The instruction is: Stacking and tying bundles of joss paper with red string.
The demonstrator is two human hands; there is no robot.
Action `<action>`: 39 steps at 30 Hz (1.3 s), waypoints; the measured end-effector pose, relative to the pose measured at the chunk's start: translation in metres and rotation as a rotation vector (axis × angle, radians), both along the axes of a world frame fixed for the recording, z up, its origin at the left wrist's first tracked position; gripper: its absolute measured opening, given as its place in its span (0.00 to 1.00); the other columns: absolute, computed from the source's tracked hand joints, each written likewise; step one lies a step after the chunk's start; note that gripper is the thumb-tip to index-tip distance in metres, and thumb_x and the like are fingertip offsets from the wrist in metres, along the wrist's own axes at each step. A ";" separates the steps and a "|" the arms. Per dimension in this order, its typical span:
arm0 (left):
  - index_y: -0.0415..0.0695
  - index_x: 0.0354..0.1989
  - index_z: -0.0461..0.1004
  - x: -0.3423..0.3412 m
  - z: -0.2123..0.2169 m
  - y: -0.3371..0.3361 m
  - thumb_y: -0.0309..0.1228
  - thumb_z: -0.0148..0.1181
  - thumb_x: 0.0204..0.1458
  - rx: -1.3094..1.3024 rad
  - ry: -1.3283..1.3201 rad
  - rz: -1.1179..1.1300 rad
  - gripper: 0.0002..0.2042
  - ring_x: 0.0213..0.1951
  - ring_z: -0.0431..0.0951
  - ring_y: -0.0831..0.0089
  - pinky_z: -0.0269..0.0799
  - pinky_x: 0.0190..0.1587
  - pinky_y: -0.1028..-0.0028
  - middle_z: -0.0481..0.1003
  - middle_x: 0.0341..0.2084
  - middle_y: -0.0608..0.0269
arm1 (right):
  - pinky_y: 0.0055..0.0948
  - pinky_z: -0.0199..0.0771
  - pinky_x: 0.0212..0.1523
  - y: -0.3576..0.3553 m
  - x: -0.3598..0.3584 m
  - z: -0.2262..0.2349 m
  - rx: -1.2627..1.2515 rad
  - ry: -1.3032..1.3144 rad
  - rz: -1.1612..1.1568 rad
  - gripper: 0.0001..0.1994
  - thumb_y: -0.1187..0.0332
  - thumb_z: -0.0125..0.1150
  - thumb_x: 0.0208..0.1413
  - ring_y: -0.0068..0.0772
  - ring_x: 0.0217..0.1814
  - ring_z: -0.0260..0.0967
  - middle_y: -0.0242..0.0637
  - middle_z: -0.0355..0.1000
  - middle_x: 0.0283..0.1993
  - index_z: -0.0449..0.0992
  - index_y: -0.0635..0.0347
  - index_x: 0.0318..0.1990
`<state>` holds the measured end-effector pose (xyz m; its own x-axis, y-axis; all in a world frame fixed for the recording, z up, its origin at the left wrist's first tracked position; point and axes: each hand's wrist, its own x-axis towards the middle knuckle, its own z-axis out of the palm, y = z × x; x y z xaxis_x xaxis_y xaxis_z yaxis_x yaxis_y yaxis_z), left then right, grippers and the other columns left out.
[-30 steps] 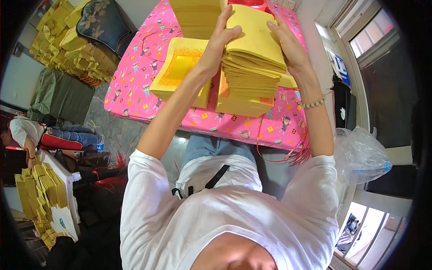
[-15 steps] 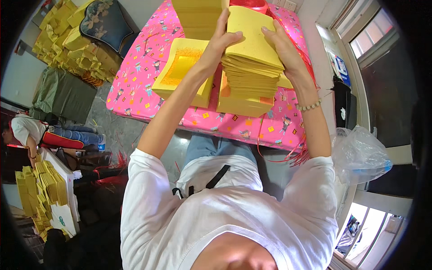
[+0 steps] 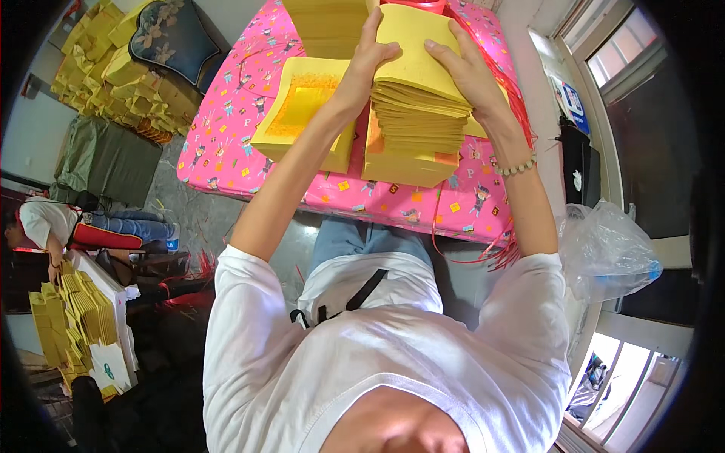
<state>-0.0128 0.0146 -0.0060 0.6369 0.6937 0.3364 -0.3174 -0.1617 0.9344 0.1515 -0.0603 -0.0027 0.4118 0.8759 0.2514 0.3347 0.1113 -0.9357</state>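
Between my two hands is a thick stack of yellow paper (image 3: 420, 113), its layered edges fanned and uneven toward me. My left hand (image 3: 370, 64) holds its left side, thumb on the top sheet. Against the right side presses my right hand (image 3: 472, 72), its thumb also lying on top. This stack rests on a lower block of yellow paper (image 3: 408, 169). Just left of it lies another yellow paper stack (image 3: 302, 113) with an orange printed square on top. Behind that stands a taller yellow stack (image 3: 325, 30), partly cut off by the frame.
A pink patterned cover (image 3: 226, 143) lies over the table under the stacks. Red strings (image 3: 502, 255) hang off its right side. A clear plastic bag (image 3: 608, 253) is at the right. Another person (image 3: 53, 226) stands far left by more yellow paper (image 3: 83, 309); a yellow heap (image 3: 113, 75) fills the back left.
My right hand has shifted slightly inward over the top of the stack, its thumb farther left. The left hand keeps its hold; the whole view has moved slightly.
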 end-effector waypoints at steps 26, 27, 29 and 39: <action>0.48 0.65 0.55 0.005 -0.039 0.001 0.36 0.46 0.48 0.108 0.127 -0.035 0.31 0.70 0.39 0.65 0.44 0.66 0.67 0.38 0.70 0.55 | 0.40 0.37 0.70 -0.020 0.002 -0.024 -0.041 -0.258 0.023 0.40 0.51 0.59 0.54 0.50 0.76 0.24 0.56 0.28 0.73 0.49 0.63 0.68; 0.49 0.66 0.54 0.005 -0.037 0.001 0.36 0.46 0.48 0.099 0.134 -0.035 0.32 0.70 0.40 0.65 0.44 0.66 0.67 0.38 0.70 0.55 | 0.40 0.37 0.70 -0.021 0.004 -0.025 -0.060 -0.254 0.022 0.40 0.51 0.58 0.54 0.49 0.76 0.24 0.56 0.28 0.73 0.49 0.63 0.68; 0.45 0.66 0.52 0.006 -0.031 0.008 0.35 0.47 0.49 0.104 0.115 -0.065 0.32 0.70 0.38 0.63 0.46 0.66 0.68 0.37 0.70 0.53 | 0.39 0.37 0.70 -0.020 0.005 -0.020 -0.071 -0.256 0.023 0.40 0.51 0.58 0.54 0.49 0.76 0.24 0.55 0.28 0.73 0.49 0.63 0.68; 0.52 0.70 0.36 0.000 -0.029 0.005 0.63 0.35 0.56 -0.205 -0.228 0.002 0.40 0.70 0.41 0.64 0.45 0.67 0.64 0.33 0.70 0.61 | 0.29 0.50 0.67 -0.034 0.007 -0.025 0.243 0.420 0.030 0.30 0.51 0.42 0.64 0.27 0.68 0.51 0.35 0.54 0.68 0.50 0.58 0.68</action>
